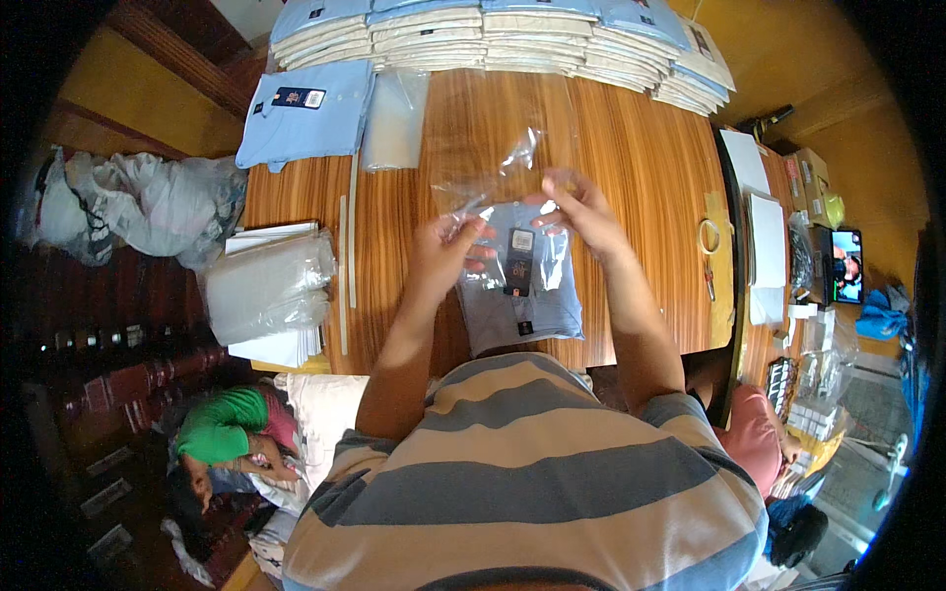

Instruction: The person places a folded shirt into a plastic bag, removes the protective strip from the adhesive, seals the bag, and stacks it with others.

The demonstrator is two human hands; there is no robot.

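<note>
1. My left hand (445,244) and right hand (578,209) are both raised over the wooden table (641,158), a short way apart – each pinching an edge of a clear plastic bag (503,148).
2. Bag is held up and spread between the hands, its upper part reaching toward the far side of the table.
3. Just under the hands, a folded light-blue shirt (522,291) with a dark tag lies flat near the table's near edge.
4. Far edge – a row of stacked folded shirts (493,34).
5. One unbagged blue shirt (305,118) lies far-left, with a flat clear bag beside it.
6. Pile of empty plastic bags (266,286) sits on the left side.
7. Tape roll (709,236) near the right edge.
</note>
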